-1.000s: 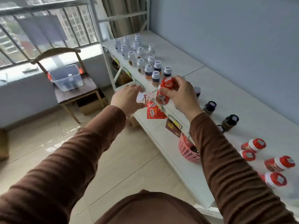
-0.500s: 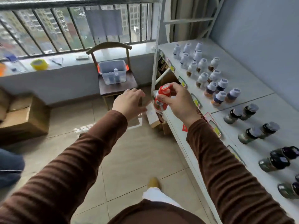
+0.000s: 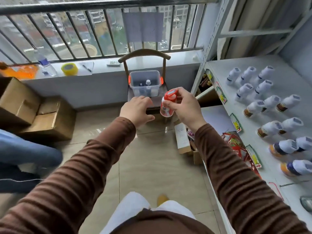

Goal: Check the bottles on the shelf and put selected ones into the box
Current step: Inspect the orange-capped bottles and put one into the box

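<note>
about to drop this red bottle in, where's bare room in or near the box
The clear box holds a few bottles mid-floor; its floor beside them toward the orange latches looks bare. The chair seat in front of it, under the left hand, is a narrow strip. The shelf is crowded.

White shelf (image 3: pixel 285 78) at 3 o'clock: white-capped bottles (image 3: pixel 256 107) are stood on it in rows, approx. two or three per row. Wooden chair (image 3: pixel 145 98) at 12 o'clock w/ clear box (image 3: pixel 145 83) set on seat. Cardboard boxes (image 3: pixel 42 115) are seen on tiled floor (image 3: pixel 152 166) at 9 o'clock.
</note>
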### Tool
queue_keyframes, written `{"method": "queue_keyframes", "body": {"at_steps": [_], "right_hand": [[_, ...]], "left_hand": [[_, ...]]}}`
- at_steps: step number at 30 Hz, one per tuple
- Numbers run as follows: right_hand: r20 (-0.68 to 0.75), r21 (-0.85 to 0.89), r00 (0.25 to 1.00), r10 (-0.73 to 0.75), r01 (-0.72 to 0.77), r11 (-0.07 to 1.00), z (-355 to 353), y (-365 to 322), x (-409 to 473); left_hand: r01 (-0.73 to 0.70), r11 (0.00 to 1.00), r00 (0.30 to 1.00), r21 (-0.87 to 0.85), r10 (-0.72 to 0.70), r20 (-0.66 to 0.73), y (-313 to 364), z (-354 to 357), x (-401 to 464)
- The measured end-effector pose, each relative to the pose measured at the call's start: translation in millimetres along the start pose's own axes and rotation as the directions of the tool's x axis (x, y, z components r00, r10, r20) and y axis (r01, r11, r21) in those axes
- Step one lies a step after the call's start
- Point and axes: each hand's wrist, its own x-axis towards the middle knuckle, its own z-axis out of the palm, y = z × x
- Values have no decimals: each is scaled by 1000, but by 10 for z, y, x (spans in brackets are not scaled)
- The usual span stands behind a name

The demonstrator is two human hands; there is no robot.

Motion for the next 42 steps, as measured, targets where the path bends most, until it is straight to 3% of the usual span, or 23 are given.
{"method": "queue_keyframes", "body": {"at_steps": [9, 15, 21, 31, 42], "right_hand": [[15, -5, 998, 62, -62, 998, 683, -78, 1414], [1, -100, 990, 141, -140, 985, 1097, -78, 2312], [5, -153, 977, 214, -211, 965, 1332, 154, 3150], [45, -311, 970, 239, -214, 926, 1725, 983, 4631], [120, -551, 925, 361, -240, 799, 2500, 2186, 5470]], "left_hand": [[-18, 1000, 999, 2, 18, 40, -940, -58, 1276], [-35, 999, 995, 2, 34, 99, -1598, -98, 2129], [-67, 997, 986, 24, 62, 155, -1893, 63, 3034], [-62, 994, 966, 93, 36, 258, -2158, 715, 4518], [-138, 982, 947, 129, 93, 306, -2477, 1738, 5573]]}}
